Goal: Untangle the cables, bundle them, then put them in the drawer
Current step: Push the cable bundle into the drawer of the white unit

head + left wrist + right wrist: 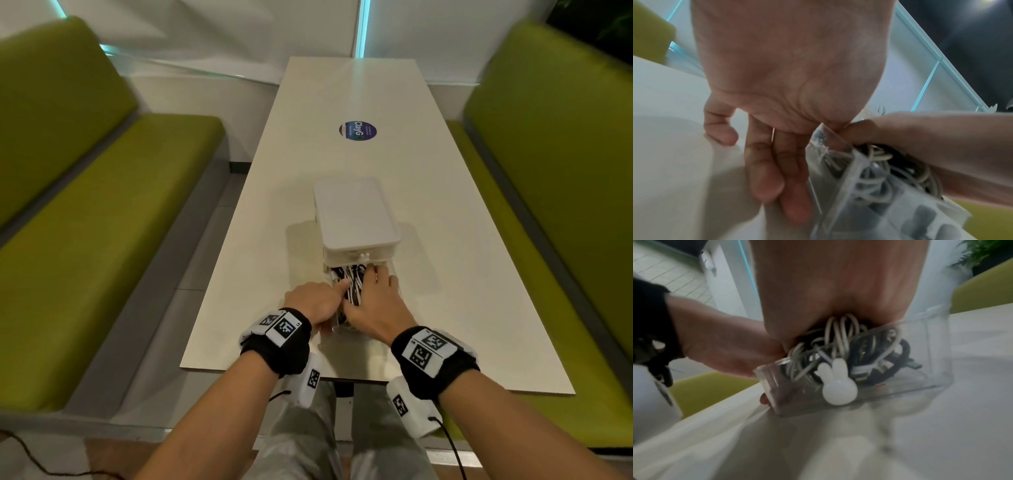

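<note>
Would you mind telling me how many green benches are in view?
2: one green upholstered bench left of the long white table, one green bench right of it. None seems hidden.

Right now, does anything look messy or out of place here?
Only slightly: the cables heap above the rim of the open drawer, some loops sticking out. The right hand presses on them. Nothing looks spilled or broken.

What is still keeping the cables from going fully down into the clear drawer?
Nothing visible. The black and white cables already lie inside the open clear plastic drawer, under the right hand.
</note>
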The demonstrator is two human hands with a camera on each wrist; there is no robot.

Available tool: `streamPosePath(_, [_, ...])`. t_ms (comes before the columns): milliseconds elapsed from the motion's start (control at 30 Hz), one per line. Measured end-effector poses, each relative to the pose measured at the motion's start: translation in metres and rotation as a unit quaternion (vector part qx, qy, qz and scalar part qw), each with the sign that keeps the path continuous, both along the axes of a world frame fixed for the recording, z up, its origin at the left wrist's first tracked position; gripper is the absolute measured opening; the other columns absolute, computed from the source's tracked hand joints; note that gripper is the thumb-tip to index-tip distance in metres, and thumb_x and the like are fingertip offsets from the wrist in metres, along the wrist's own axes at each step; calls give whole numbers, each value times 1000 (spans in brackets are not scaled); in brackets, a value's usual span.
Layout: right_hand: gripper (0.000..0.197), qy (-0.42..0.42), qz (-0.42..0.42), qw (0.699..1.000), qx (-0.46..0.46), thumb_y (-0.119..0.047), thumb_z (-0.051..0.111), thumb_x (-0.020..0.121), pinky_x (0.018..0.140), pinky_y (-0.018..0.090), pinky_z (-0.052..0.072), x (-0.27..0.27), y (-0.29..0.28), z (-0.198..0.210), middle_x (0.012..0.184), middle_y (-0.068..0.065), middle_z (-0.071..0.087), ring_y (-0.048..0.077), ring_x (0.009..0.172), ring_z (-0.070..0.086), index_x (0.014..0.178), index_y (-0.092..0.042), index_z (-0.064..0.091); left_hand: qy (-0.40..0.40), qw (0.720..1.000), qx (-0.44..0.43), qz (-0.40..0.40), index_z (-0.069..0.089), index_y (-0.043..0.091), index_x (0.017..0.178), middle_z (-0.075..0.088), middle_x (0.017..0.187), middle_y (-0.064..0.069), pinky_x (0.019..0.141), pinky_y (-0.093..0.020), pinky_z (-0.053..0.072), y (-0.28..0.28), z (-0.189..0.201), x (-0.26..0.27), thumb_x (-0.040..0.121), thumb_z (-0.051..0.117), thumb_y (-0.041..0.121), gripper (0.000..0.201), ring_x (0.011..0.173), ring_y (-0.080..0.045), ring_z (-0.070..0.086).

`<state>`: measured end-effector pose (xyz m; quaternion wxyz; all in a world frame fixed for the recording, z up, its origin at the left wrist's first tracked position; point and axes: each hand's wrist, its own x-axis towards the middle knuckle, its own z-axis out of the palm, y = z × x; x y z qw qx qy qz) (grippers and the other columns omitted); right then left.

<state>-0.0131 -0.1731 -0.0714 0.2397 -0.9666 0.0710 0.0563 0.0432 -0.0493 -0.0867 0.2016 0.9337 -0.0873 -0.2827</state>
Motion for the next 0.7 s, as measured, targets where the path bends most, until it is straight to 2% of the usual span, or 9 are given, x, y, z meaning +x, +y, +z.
streamPosePath(67, [68, -39, 38, 998, 26, -46, 57, 84, 107, 40, 34, -6, -7, 4, 130, 13, 41, 33, 120, 39, 137, -10, 34, 5, 1000, 1, -10, 66, 16, 65, 74, 80, -5, 102, -47, 41, -1, 6, -2, 93, 11, 66, 79, 93, -28, 66])
streamPosePath(133, [74, -66, 79, 995, -1, -50, 60, 82, 107, 36, 37, -16, -12, 2, 133, 10, 43, 29, 122, 43, 140, -12, 34, 2, 999, 22, -33, 71, 15, 99, 73, 91, -8, 102, -48, 41, -3, 14, -4, 102, 17, 49, 64, 99, -29, 64])
streamPosePath(167, [78, -71, 88, 993, -36, -53, 57, 84, 109, 36, 38, -21, -12, 1, 138, 11, 42, 28, 125, 43, 144, -10, 31, -5, 999, 30, -38, 67, 16, 107, 71, 98, -11, 102, -49, 40, -4, 17, -5, 103, 18, 46, 59, 102, -31, 63])
streamPosePath(267, [81, -42, 86, 989, -115, -54, 40, 94, 108, 39, 40, -27, -7, -6, 148, 20, 34, 31, 131, 40, 149, 2, 18, 6, 999, 26, -18, 58, 18, 74, 70, 99, -14, 101, -49, 41, -1, 15, -4, 99, 13, 58, 65, 99, -32, 63])
streamPosePath(333, [80, -10, 82, 991, -109, -50, 36, 97, 109, 40, 39, -21, -6, -8, 151, 23, 30, 34, 133, 38, 151, 4, 12, -11, 999, 14, -36, 59, 13, 75, 69, 91, -14, 95, -45, 45, 1, 20, -9, 101, 15, 54, 65, 94, -33, 64])
streamPosePath(467, [84, 57, 59, 997, -16, -51, 36, 97, 120, 38, 19, -6, -10, -4, 160, 20, 11, 31, 147, 18, 153, 1, 1, -206, 978, -14, -29, 57, 8, 111, 55, 111, -11, 82, -35, 42, 4, 33, -32, 102, 39, 35, 34, 101, -30, 56])
streamPosePath(533, [92, 71, 49, 995, 59, -55, 47, 90, 119, 38, 22, -4, -13, -2, 159, 13, 15, 28, 146, 19, 154, -7, 3, -269, 961, -55, -39, 49, 10, 129, 47, 128, -7, 89, -32, 42, 3, 33, -40, 97, 50, 24, 34, 113, -25, 50])
streamPosePath(600, [99, 72, 56, 990, 108, -55, 60, 81, 117, 41, 28, -5, -14, 0, 157, 7, 18, 25, 144, 23, 153, -15, 5, -295, 949, -89, -59, 44, 14, 137, 45, 137, -3, 94, -30, 41, 1, 32, -42, 94, 53, 17, 44, 117, -22, 47])
streamPosePath(700, [79, 73, 78, 982, 154, -34, 68, 76, 110, 44, 38, -5, -23, 4, 141, 6, 35, 26, 136, 35, 143, -24, 27, -305, 943, -63, -119, 50, 16, 134, 60, 124, -1, 93, -29, 39, -1, 25, -41, 97, 47, 17, 37, 113, -22, 48])
